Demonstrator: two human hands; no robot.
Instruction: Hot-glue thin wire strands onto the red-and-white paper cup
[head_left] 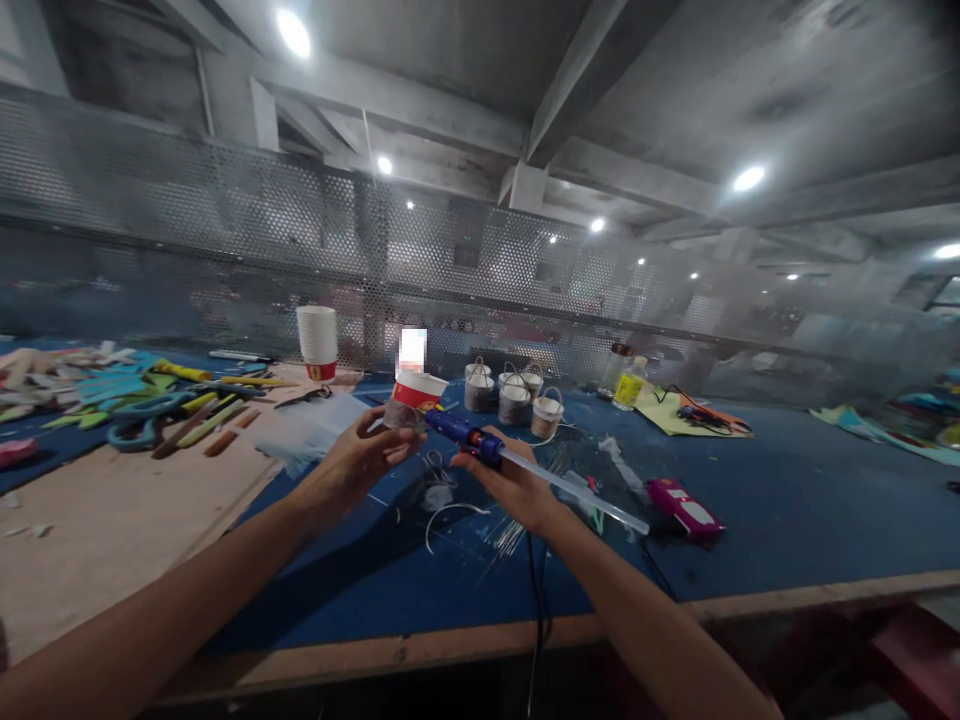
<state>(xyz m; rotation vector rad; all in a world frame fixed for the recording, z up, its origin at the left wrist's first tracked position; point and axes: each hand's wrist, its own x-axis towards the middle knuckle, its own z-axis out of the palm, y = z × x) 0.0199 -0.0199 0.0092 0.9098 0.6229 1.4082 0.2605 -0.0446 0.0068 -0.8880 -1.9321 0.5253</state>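
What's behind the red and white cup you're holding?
Behind the paper cup in the left hand stand little twine-wrapped baskets on the blue table, then a mesh fence. The cup hides whatever lies straight behind it.

A long workbench covered in blue felt [787, 500], edged with a bare wooden strip, is seen across the lower part of the view. Directly behind the workbench a perforated grey metal mesh screen [225, 230] is set up, through which a dim hall is made out only in blur. Above the screen, grey concrete ceiling beams [585, 70] are lit by round white ceiling lamps [294, 32].
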